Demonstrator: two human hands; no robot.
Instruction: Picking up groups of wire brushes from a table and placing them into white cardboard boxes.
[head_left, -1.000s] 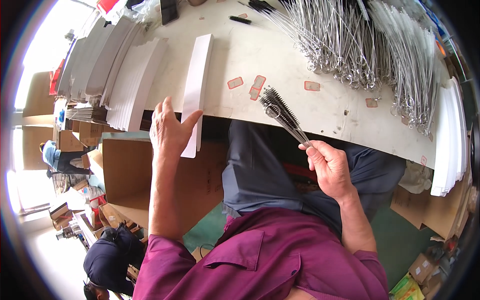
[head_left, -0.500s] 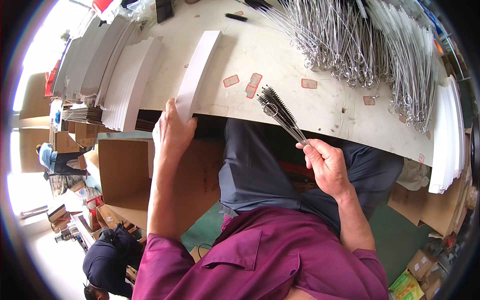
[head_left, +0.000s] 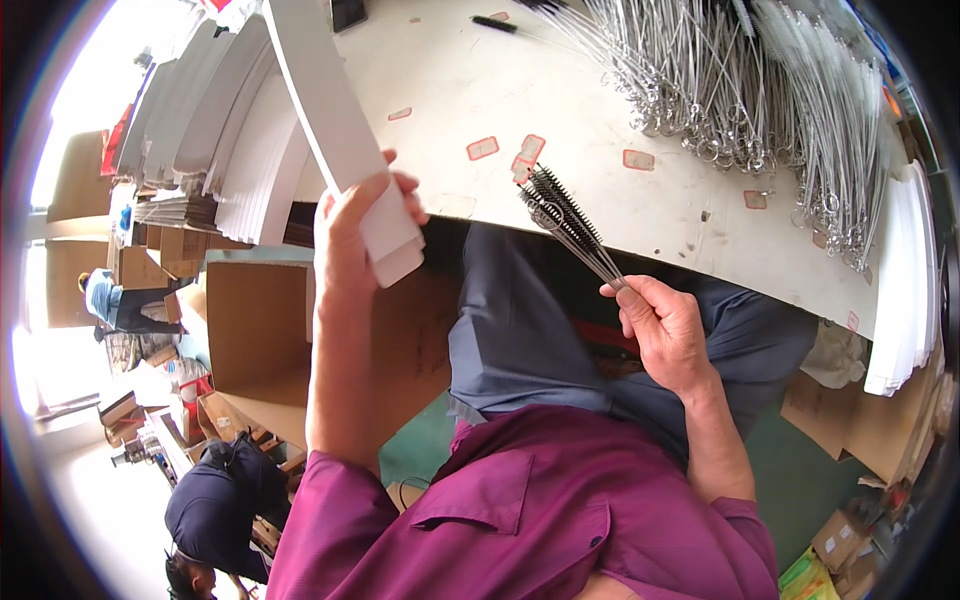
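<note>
My left hand (head_left: 352, 222) is closed round the lower part of a long, narrow white box (head_left: 318, 95). The box is lifted off the table and tilted, with its near end flap (head_left: 398, 262) sticking out below my fingers. In my right hand (head_left: 664, 332) is a small bundle of wire brushes (head_left: 566, 222), pinched by their thin metal stems. Their black bristle ends point up and to the left, over the table's front edge, and a wire loop shows among the bristles. The two hands are well apart.
On the table (head_left: 440, 80) lie a large pile of wire-stemmed brushes (head_left: 700, 90), a lone black brush (head_left: 493, 24) and several small red-edged labels (head_left: 638, 160). White boxes (head_left: 262, 170) stack at left, others (head_left: 905, 290) at right. An open carton (head_left: 255, 330) stands below; another person (head_left: 225, 510) bends nearby.
My left hand has raised the white box from the table and swung its far end to the left. My right hand still holds the brushes, almost in place.
</note>
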